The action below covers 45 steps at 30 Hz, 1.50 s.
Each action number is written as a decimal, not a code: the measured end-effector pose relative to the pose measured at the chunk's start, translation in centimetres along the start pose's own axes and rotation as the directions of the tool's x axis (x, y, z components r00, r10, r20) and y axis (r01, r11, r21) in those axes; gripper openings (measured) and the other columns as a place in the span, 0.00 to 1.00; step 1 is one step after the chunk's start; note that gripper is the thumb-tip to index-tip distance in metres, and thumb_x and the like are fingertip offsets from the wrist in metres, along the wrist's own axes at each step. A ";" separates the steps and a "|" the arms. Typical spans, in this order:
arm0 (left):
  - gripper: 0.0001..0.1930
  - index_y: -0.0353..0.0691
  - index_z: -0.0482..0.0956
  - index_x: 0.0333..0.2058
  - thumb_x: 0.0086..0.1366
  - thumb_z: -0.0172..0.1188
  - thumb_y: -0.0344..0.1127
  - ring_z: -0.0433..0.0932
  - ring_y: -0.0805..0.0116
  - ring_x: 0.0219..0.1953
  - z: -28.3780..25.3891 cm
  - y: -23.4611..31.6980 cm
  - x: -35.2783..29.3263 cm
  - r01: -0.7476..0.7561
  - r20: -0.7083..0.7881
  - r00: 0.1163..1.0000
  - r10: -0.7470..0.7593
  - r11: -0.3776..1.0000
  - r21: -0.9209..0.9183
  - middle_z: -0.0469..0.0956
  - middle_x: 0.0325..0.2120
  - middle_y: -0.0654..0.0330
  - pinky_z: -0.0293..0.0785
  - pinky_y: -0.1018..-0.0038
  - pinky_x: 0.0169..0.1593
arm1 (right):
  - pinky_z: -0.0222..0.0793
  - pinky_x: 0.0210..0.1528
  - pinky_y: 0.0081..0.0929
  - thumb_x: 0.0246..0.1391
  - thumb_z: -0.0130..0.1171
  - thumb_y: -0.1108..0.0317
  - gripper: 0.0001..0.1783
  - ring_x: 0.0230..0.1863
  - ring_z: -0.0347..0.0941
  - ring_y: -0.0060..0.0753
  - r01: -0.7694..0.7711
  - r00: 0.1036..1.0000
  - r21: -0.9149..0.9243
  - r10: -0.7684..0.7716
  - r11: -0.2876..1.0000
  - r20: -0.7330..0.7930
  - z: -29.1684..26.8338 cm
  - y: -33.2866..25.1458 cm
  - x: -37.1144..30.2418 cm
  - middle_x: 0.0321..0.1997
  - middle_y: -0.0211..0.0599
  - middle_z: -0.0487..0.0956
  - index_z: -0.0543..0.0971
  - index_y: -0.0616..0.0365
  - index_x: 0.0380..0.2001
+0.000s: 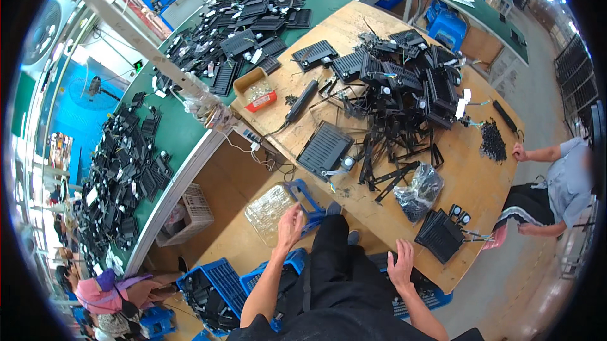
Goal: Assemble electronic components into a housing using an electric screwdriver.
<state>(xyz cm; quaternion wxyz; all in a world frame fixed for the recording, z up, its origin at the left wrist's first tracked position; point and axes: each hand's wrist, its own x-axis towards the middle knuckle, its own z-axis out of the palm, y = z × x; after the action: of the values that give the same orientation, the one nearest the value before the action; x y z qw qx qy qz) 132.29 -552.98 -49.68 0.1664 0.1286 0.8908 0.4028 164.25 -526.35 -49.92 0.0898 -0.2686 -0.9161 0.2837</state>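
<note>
My left hand is raised over a blue stool with a clear plastic-wrapped top, its fingers loosely apart and nothing in them. My right hand hangs open at the table's near edge, left of a stack of black finned lamp housings. One finned lamp housing with a round sensor and loose wires lies by the near left edge. Behind it, a black electric screwdriver rests on the wood. Black U-shaped brackets lie tangled below a heap of housings.
A clear bag of black parts, a small open box and a pile of black screws are on the table. Green benches carry many housings. A co-worker sits at right. Blue crates stand beside my legs.
</note>
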 end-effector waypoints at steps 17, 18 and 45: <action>0.18 0.36 0.79 0.57 0.71 0.61 0.35 0.79 0.44 0.46 2.4 9.4 37.5 -0.743 0.238 0.667 0.706 0.654 0.142 0.79 0.44 0.45 0.76 0.57 0.50 | 0.60 0.71 0.57 0.58 0.68 0.65 0.37 0.66 0.65 0.71 -0.336 0.912 0.201 0.371 0.920 -0.174 13.1 -11.9 15.4 0.64 0.63 0.72 0.67 0.73 0.66; 0.18 0.36 0.79 0.57 0.71 0.61 0.35 0.79 0.44 0.46 2.8 8.9 38.2 -0.744 0.247 0.665 0.705 0.653 0.142 0.79 0.44 0.45 0.76 0.57 0.50 | 0.60 0.70 0.58 0.59 0.67 0.65 0.38 0.66 0.64 0.72 -0.390 0.879 0.179 0.424 0.903 -0.220 14.5 -11.5 16.6 0.63 0.64 0.72 0.66 0.73 0.66; 0.12 0.33 0.86 0.40 0.71 0.64 0.37 0.77 0.49 0.37 1.1 2.6 38.2 -0.866 0.239 0.480 0.844 0.499 -0.022 0.77 0.29 0.49 0.73 0.60 0.43 | 0.66 0.59 0.47 0.58 0.72 0.58 0.21 0.56 0.74 0.55 -0.247 0.703 0.034 0.203 0.968 -0.681 24.4 -21.0 23.8 0.49 0.46 0.81 0.82 0.61 0.47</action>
<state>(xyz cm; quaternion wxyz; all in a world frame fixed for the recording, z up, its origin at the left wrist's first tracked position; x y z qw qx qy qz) 98.14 -536.67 -55.77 0.0337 0.6065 0.7032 0.3694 127.26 -539.45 -57.78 0.3750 -0.4658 -0.7879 0.1471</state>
